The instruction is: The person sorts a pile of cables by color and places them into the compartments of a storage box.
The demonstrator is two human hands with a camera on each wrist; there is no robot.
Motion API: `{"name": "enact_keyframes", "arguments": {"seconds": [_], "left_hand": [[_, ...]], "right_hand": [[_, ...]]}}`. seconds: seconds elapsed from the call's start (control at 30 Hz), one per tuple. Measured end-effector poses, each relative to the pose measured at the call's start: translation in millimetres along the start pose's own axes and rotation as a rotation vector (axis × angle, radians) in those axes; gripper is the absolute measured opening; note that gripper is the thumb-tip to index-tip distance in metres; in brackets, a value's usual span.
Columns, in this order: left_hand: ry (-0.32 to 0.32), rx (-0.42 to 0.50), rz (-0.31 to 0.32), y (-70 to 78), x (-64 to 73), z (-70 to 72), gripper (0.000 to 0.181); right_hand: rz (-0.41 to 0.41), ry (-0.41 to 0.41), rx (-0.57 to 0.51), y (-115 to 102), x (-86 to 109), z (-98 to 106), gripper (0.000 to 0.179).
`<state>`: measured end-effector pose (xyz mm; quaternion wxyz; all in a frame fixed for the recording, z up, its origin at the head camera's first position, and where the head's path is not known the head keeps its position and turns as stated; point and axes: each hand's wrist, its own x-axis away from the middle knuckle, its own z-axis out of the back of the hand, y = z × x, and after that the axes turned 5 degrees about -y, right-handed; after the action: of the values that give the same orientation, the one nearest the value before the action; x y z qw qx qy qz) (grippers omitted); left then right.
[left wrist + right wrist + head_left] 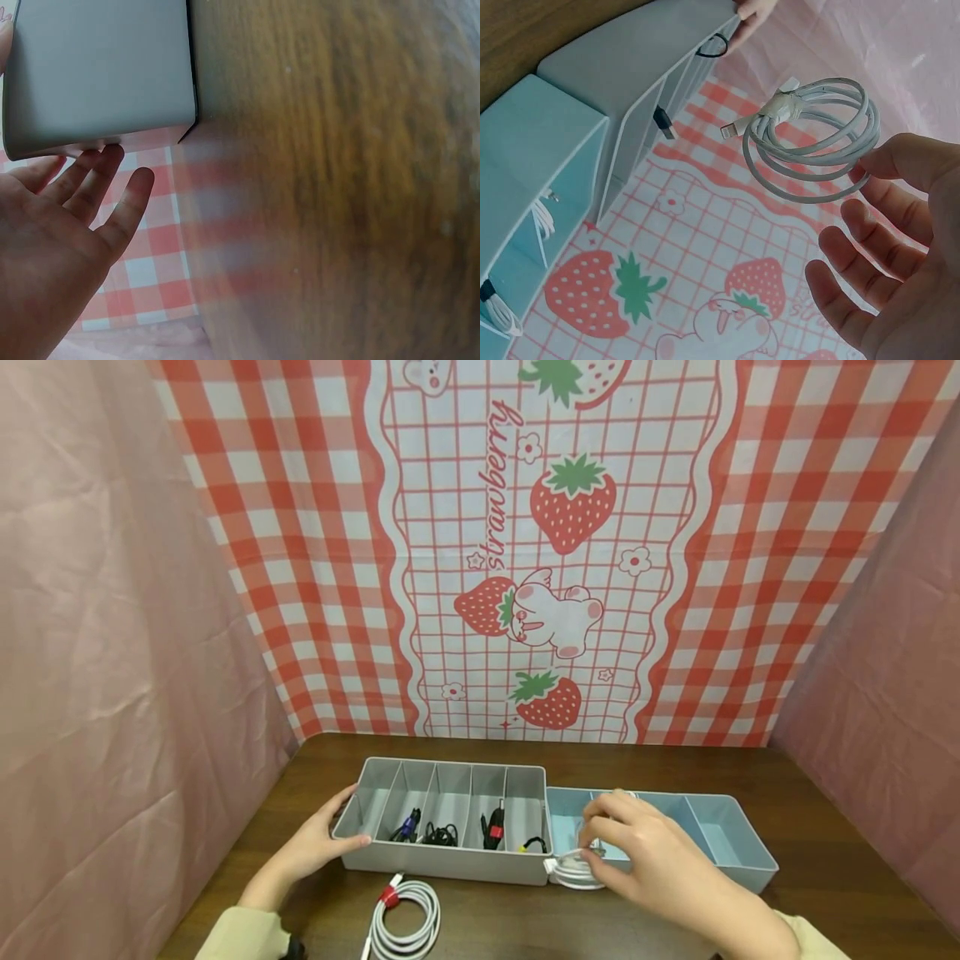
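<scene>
A grey compartment box point(450, 865) stands on the table. At its left end my left hand point(318, 843) rests with the thumb over the front rim and the other fingers extended along the end wall, as the left wrist view shows from below. Between thumb and index finger, my right hand point(648, 856) pinches a coiled white cable point(817, 142) with a pale tie around it. In the head view this coil is in front of a light blue compartment box point(750, 875), which adjoins the grey one. The right hand's other fingers point(870, 232) are spread and loosely bent.
Another coiled white cable point(405, 935) with a red tie lies in front of the grey box. Several dark cables point(441, 835) sit in the grey compartments. White cables point(544, 221) are inside the blue box. A strawberry-print cloth point(555, 610) hangs behind the table.
</scene>
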<state>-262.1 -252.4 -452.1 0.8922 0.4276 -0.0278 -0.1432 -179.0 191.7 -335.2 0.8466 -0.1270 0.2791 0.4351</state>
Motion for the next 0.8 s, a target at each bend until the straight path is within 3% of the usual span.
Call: {"name": "enact_keyframes", "arguments": {"seconds": [0.53, 0.8], "left_hand": [[-0.009, -0.021, 0.017, -0.5, -0.9, 0.3, 0.089], [-0.006, -0.031, 0.011, -1.2, -1.0, 0.6, 0.089]], "right_hand": [[-0.021, 0.032, -0.006, 8, -3.2, 21, 0.028], [0.032, 0.151, 0.027, 18, -4.3, 29, 0.032]]}}
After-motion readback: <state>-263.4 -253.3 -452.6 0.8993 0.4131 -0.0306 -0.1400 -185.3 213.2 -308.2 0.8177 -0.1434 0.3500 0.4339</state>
